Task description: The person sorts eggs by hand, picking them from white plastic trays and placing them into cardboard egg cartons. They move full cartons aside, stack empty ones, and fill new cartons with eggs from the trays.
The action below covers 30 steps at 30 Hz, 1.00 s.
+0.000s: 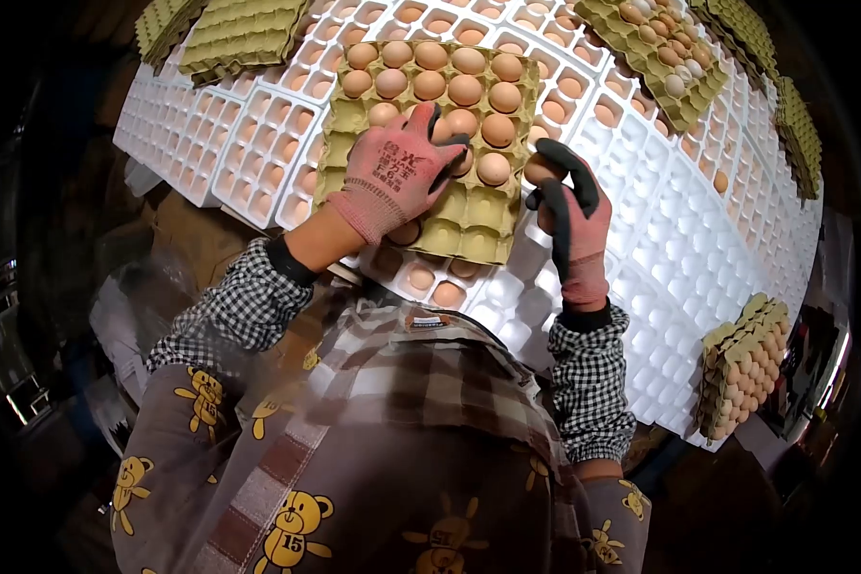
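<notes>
Left hand had its fingers spread flat over the eggs in the green pulp tray, seemingly steadying them, while the right hand pinched one egg just off the tray's edge, above the white grid trays.

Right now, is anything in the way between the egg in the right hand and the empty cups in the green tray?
Nothing visible. The right hand holds an egg just beside the tray, whose near rows sit empty. The left hand rests on eggs further over, off that path.
</notes>
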Available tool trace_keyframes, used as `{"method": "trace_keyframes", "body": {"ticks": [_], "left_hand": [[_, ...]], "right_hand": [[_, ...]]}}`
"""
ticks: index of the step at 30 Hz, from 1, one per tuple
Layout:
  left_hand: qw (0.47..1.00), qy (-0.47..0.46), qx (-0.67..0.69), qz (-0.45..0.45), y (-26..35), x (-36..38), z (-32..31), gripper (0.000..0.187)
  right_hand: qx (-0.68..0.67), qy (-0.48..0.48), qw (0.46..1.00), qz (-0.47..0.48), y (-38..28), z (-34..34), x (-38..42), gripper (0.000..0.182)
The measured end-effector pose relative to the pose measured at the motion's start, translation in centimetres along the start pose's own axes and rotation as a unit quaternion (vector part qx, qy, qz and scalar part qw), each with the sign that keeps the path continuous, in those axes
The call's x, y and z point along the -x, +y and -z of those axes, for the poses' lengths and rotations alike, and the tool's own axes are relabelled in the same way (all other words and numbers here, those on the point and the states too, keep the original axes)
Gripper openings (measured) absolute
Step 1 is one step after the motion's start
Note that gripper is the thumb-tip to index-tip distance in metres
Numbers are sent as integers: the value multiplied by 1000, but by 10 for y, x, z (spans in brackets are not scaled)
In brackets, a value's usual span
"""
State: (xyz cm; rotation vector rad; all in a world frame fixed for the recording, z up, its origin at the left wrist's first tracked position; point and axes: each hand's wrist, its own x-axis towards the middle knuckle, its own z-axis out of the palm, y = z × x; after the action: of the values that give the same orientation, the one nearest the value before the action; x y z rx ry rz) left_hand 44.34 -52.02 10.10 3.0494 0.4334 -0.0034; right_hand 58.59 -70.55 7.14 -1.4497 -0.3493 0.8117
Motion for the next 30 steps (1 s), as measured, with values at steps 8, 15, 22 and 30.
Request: {"method": "trace_keyframes", "body": {"ticks": [8,15,22,30], "left_hand": [[984,18,173,38,-7,-19,-3,51],[982,-141,62,-109,123,-96,-38,30],[963,-106,197,-154,153,-151,-86,54],[984,-84,38,-153,153,-153,-123,58]], "right_hand": [[385,3,909,159,28,15,-18,58],[529,271,804,14,80,94,31,55],[435,267,857,67,66,136,11,49],[669,238,700,72,104,139,-40,58]]}}
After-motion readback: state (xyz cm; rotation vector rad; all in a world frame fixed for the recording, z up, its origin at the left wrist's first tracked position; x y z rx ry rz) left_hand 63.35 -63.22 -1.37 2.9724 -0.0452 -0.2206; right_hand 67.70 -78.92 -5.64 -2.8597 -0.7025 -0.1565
